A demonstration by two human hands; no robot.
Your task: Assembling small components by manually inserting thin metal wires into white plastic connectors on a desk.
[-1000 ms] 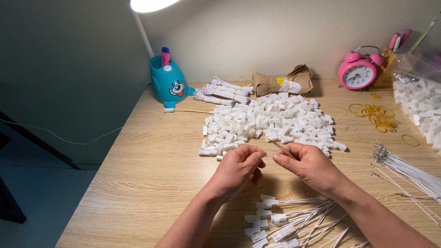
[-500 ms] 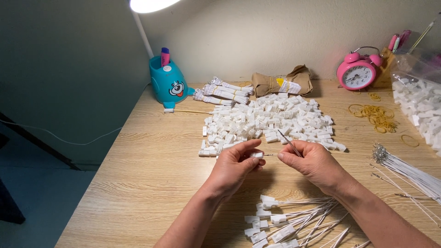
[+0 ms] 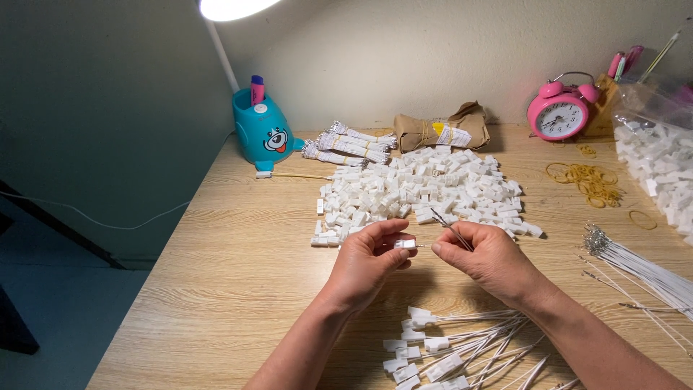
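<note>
Connector housing (image 3: 404, 244), small, white, plastic: pinched between thumb and fingertips of the left hand (image 3: 368, 263), held above the wooden desk (image 3: 238, 267) just in front of the big pile.

Remaining items, largest first:

- Wooden desk, light grain, set against a pale wall.
- Pile of white housings (image 3: 422, 193), loose, spread across the middle of the desk, just beyond both hands.
- Clear bag of white housings (image 3: 660, 155), far right edge, partly cut off by the frame.
- Teal pen holder (image 3: 261, 133) with a cartoon face, back left, beside the white lamp stem; a pink-and-purple marker stands in it.
- Pink alarm clock (image 3: 561, 112), twin bells, back right, against the wall.
- Brown paper packet (image 3: 442, 130), crumpled, at the back between pen holder and clock.
- Bundled white wires (image 3: 350, 144), banded, lying just left of the packet.
- Loose white wires (image 3: 642, 267) with metal ends, fanned out at the right.
- Finished wires with housings (image 3: 447, 343), heaped at the near edge beneath the hands.
- Rubber bands (image 3: 588, 180), yellow, scattered in front of the clock.
- Right hand (image 3: 487, 256): closed on thin wires (image 3: 449, 225), whose tips jut up and left from the fingers; one metal tip meets the housing's end.
</note>
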